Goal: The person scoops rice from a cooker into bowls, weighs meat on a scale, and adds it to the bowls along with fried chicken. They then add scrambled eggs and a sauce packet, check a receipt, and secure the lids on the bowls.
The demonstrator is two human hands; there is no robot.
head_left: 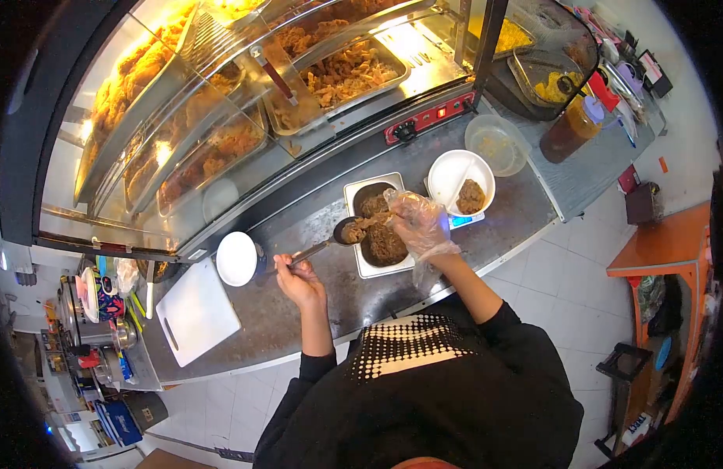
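My left hand (300, 283) is wrapped around the handle of a ladle (308, 252). Its dark bowl, at the near-left side of a metal pan (374, 273), holds shredded brown meat (355, 230). More of this meat (385, 246) lies in mounds in the pan. My right hand (418, 223), in a clear plastic glove, is over the pan's right side with its fingers closed on some meat by the ladle. To the right, a white divided bowl (443, 167) with a meat portion in one compartment sits on a scale (461, 222) with a lit blue display.
A heated glass display case (220, 102) with trays of fried food borders the counter's back. On the left are a white cutting board (199, 314) and a white round container (237, 259). A clear plastic tub (498, 145) and a sauce jar (571, 130) stand at the right.
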